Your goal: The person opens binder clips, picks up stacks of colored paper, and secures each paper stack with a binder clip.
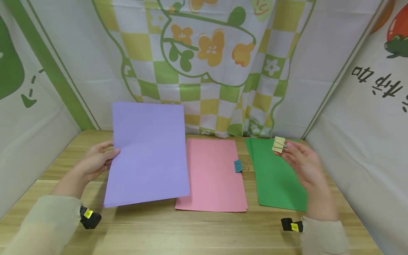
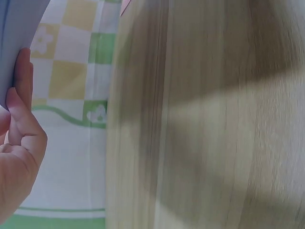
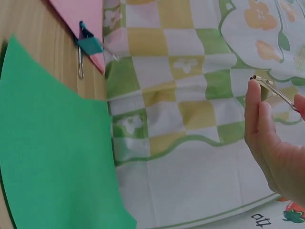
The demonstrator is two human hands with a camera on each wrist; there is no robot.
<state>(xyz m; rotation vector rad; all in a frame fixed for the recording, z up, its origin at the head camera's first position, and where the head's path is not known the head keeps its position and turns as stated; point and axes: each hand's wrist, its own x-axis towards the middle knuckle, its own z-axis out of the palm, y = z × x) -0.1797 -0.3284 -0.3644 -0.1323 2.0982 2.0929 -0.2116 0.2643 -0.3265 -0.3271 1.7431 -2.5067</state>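
Observation:
Sheets of purple paper [image 1: 148,152] are held up by my left hand [image 1: 97,161], thumb in front and fingers behind at their left edge. The sheets stand tilted over the table and overlap the pink paper in the head view. In my right hand [image 1: 302,161] a pale yellow binder clip [image 1: 278,144] is pinched by its wire handles, above the green paper [image 1: 277,177]. The right wrist view shows the clip [image 3: 264,90] between thumb and fingertips. Only a corner of the purple paper [image 2: 16,43] shows in the left wrist view, at the left hand's [image 2: 21,152] fingertips.
Pink paper [image 1: 213,177] lies in the middle of the wooden table [image 1: 191,233], a blue binder clip [image 1: 238,166] on its right edge. The green sheets lie slightly fanned at the right. A checked curtain [image 1: 204,92] hangs along the table's back edge.

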